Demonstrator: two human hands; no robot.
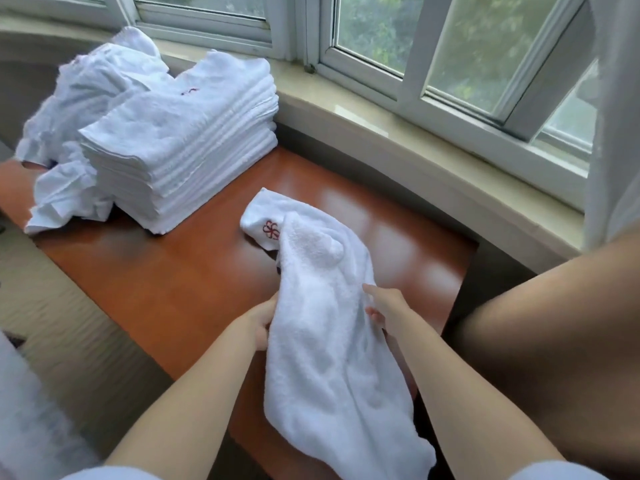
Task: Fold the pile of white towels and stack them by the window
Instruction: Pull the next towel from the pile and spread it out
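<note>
The left hand pinches one edge of a loose towel; the right hand grips the opposite edge, forefinger out. The towel hangs crumpled between them over the bench, its far corner resting on the wood. At eleven o'clock stands the folded stack, with the unfolded pile behind it, by the window. Next, I judge: spread it flat before folding.

1. A folded stack of towels sits on the table, at its far left, beside the window sill.
2. A loose heap of towels lies left of and behind the stack, touching it.
3. A towel lies nearer, right of the stack, between the left hand and the right hand.
</note>
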